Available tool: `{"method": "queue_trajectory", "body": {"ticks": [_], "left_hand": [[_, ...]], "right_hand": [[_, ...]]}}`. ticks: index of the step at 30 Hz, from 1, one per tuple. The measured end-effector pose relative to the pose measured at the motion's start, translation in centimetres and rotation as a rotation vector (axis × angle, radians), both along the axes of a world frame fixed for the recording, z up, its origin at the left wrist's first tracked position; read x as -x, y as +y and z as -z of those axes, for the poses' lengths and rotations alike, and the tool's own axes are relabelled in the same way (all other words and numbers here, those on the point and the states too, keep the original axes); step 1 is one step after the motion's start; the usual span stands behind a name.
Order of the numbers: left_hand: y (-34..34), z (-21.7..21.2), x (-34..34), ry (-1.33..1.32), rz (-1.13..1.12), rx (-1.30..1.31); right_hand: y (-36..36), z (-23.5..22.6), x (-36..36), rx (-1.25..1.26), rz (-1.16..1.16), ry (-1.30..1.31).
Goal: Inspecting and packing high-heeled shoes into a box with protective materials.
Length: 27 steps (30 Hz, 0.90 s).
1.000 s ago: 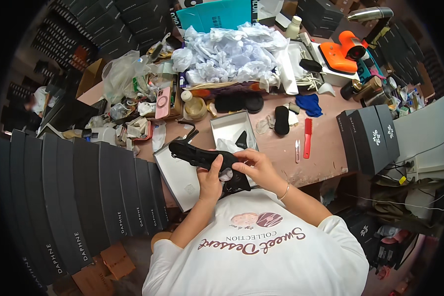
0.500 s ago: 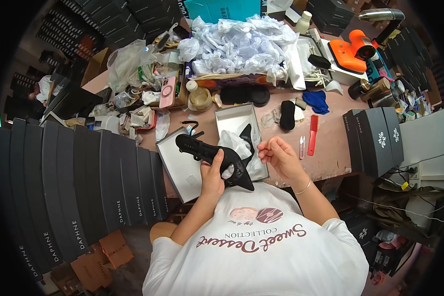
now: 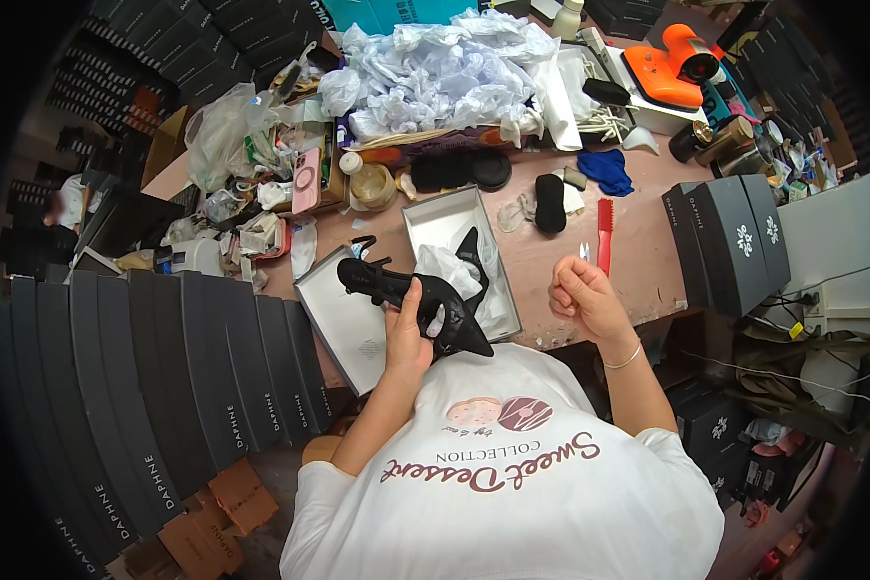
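My left hand is wrapped round a black pointed shoe with thin straps, its toe turned toward my shirt. White paper shows in the shoe's opening. Beneath it lies an open shoebox with a pale inside, holding a second black shoe and white tissue. The box's other half lies to the left, partly under my left hand. My right hand hovers right of the box, fingers curled closed; whether anything is in them is hidden. Metal tips of small snips show just beyond it.
A red brush lies right of the snips. Farther back are a black pad, a blue cloth and a heap of white tissue. Grey shoeboxes stand at left and right. An orange device sits back right.
My right hand has moved right, away from the shoe, and its fingers have curled in tighter; it now covers part of the snips. My left hand keeps hold of the shoe. The view has shifted slightly.
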<state>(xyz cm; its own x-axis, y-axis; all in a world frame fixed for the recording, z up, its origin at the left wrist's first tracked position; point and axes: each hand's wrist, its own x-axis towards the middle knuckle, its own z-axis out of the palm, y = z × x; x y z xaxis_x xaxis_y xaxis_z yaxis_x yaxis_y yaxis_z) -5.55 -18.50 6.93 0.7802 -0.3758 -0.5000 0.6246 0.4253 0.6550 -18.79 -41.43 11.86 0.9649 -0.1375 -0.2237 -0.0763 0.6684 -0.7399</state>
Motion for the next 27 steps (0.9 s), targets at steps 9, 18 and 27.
{"method": "queue_trajectory", "body": {"ticks": [9, 18, 27], "left_hand": [[-0.7, 0.8, 0.4, -0.096, -0.021, -0.086], [-1.1, 5.7, 1.5, -0.068, 0.077, -0.210], [1.1, 3.6, 3.0, -1.007, 0.273, -0.825]], "right_hand": [[1.4, -2.1, 0.7, 1.268, -0.329, 0.212], [2.4, 1.8, 0.8, 1.388, -0.477, 0.266], [3.1, 2.9, -0.3, 1.293, -0.413, 0.191]]}}
